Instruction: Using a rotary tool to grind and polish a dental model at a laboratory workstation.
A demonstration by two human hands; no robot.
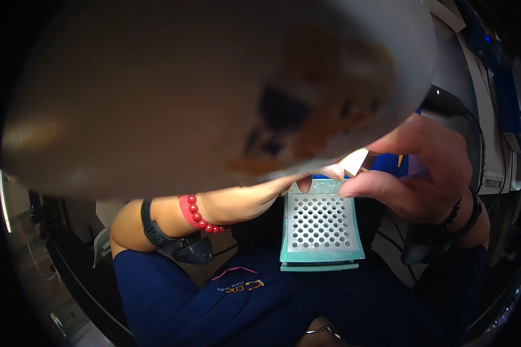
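Note:
A large pale, rounded object (156, 98) with a blurred orange-and-dark cartoon print bulges across the upper view, close by, and hides much of what lies behind it. Below its lower edge, my right hand (431, 173) reaches in with thumb and fingers pinching a small off-white, flat-sided piece (356, 162). My left hand (255, 199) comes from the left, its fingers mostly covered by the rounded object. A fingertip shows beside the off-white piece; whether it grips anything is hidden. Just under both hands is a turquoise-framed panel (321, 224) with a pale plate full of round holes.
A bright blue item (391, 165) shows behind my right hand. Dark cables (393, 240) hang right of the perforated panel. Dark devices are strapped on both wrists, the left one (192, 250) below a red bead bracelet. A pale surface edge (472, 75) runs along the right.

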